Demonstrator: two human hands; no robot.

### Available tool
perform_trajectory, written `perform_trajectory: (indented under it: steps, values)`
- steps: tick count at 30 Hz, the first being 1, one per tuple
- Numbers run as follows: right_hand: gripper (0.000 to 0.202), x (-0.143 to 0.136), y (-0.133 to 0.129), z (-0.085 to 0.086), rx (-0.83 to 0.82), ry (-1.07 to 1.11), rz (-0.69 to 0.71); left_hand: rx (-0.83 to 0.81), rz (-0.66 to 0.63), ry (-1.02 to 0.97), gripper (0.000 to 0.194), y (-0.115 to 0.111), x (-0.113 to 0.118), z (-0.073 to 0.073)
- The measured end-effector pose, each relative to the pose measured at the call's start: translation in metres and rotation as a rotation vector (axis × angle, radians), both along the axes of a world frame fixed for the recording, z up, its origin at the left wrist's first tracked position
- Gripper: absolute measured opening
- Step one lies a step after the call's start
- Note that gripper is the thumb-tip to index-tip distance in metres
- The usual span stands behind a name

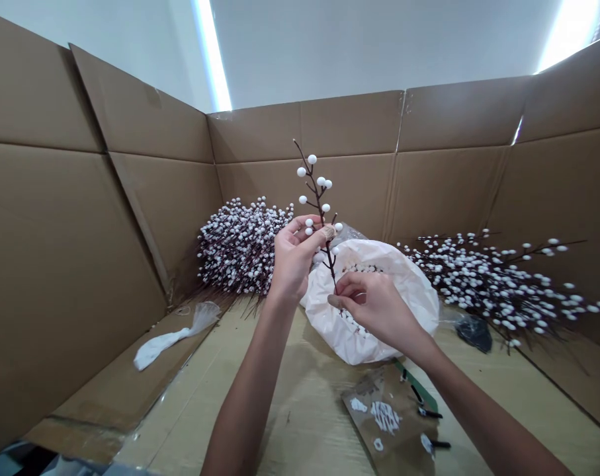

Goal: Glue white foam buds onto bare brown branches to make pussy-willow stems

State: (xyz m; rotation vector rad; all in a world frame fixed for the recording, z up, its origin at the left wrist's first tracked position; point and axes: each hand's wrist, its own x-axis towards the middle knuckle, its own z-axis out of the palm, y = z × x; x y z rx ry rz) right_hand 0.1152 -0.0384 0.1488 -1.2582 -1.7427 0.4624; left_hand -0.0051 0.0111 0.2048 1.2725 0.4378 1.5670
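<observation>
One berry twig (319, 196), leaning slightly, spans both hands before a white bag (413, 291). Left hand (296, 256): closed lightly about mid-twig; best kept from crushing white berries (312, 159). Right hand (372, 301): fingertips pinch the lower end; steadiness there helps.

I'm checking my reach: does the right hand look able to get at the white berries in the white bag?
Likely yes: the berries show in the open bag near the right hand, though that hand pinches the twig and may need freeing.
</observation>
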Motion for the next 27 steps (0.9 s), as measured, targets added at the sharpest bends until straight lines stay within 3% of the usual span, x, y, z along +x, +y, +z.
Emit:
perform_trajectory:
  steps: [4, 8, 10, 12, 14, 17, 20, 27]
  values:
    - [0.011, 0.008, -0.003, 0.008, -0.071, -0.015, 0.087, 0.015, -0.063, -0.015, 0.029, 0.003, 0.001, -0.001]
    - [0.025, 0.05, -0.003, 0.025, -0.262, -0.07, 0.332, 0.011, -0.094, 0.019, 0.028, 0.002, 0.001, 0.0]
    - [0.034, 0.074, 0.004, 0.026, -0.276, 0.02, 0.313, 0.026, -0.115, 0.043, 0.027, 0.0, 0.0, 0.001]
    - [0.038, 0.09, 0.016, 0.016, -0.261, 0.092, 0.21, 0.043, -0.131, 0.074, 0.026, -0.001, 0.0, 0.002]
    - [0.034, 0.096, 0.031, -0.003, -0.262, 0.003, 0.158, 0.057, -0.139, 0.115, 0.025, -0.002, -0.001, 0.002]
    - [0.02, 0.088, 0.054, -0.037, -0.24, -0.288, 0.089, 0.083, -0.159, 0.164, 0.026, -0.003, 0.0, 0.002]
    - [0.015, 0.074, 0.07, -0.061, -0.173, -0.357, 0.022, 0.084, -0.174, 0.166, 0.025, -0.004, 0.0, 0.001]
    - [0.017, 0.061, 0.085, -0.076, -0.148, -0.385, 0.026, 0.086, -0.188, 0.175, 0.022, -0.009, 0.0, 0.002]
